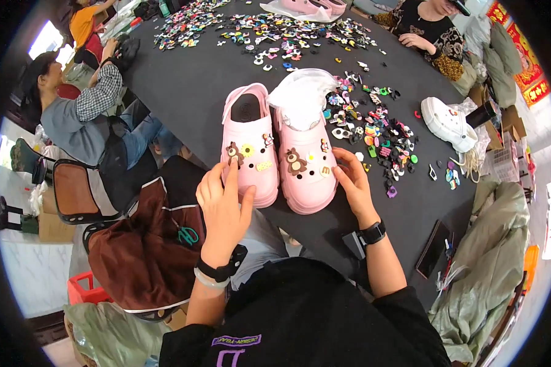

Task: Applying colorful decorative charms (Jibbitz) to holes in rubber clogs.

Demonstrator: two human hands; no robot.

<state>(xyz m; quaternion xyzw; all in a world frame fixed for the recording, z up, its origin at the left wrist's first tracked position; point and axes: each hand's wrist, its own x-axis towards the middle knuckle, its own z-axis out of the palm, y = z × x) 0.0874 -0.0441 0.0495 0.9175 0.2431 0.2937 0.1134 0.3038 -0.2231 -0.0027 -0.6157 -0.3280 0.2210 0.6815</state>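
A pair of pink clogs lies side by side on the dark table, toes toward me. On the left clog are a brown bear charm, a yellow flower and other small charms. My left hand rests at its toe, index fingertip by the bear charm and thumb spread along the front. The right clog carries a bear charm and several smaller ones, with some bare holes. Clear plastic and white stuffing fill its heel. Against its right side my right hand lies with thumb and fingers apart.
Loose colourful charms are scattered right of the clogs, with larger piles farther back. A white clog stands at the right, above a dark flat device. Other people sit around the table. A brown cloth-covered chair is at my left.
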